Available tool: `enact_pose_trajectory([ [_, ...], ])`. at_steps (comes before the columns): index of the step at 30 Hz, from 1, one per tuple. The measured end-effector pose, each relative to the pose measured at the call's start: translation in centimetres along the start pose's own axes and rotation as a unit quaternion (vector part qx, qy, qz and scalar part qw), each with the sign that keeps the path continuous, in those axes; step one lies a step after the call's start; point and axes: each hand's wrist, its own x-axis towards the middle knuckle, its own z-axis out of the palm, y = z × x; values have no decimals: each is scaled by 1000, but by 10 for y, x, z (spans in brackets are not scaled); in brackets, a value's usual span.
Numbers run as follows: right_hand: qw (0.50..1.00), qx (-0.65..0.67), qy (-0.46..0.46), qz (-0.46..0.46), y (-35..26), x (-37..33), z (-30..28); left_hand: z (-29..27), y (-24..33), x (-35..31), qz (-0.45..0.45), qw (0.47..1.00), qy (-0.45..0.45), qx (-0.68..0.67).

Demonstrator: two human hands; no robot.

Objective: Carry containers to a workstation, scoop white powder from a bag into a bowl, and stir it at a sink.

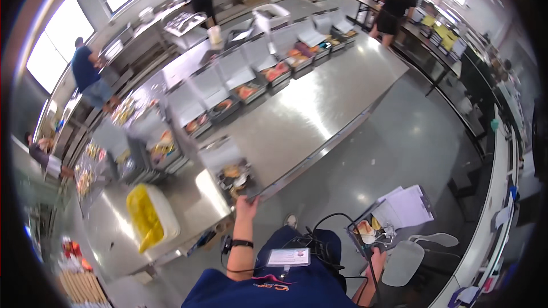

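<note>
My left hand (246, 207) is closed on the near rim of a grey tray (255, 187) at the front edge of the steel table (308, 120). Small brown, white and dark pieces (234, 177) lie inside it, and a pale sheet (220, 153) stands up at its far side. Low on my right, off the table, my right hand (375, 259) grips the near side of a second dark tray (355, 238). That one carries several small pieces (365, 229) and a clipboard with white paper (408, 205). My right fingers are partly hidden.
A row of grey trays (248, 92) with upright sheets lines the table's far side. Stacked trays (165, 157) and a white bin with a yellow bag (165, 217) stand at left. A white plastic chair (404, 262) is beside my right hand. Other people (88, 71) work farther back.
</note>
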Motion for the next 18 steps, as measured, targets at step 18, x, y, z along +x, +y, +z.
enact_pose_trajectory([
  [18,970,-201,-129,-55,-364,478,211,228,-220,43,195,862,460,-82],
])
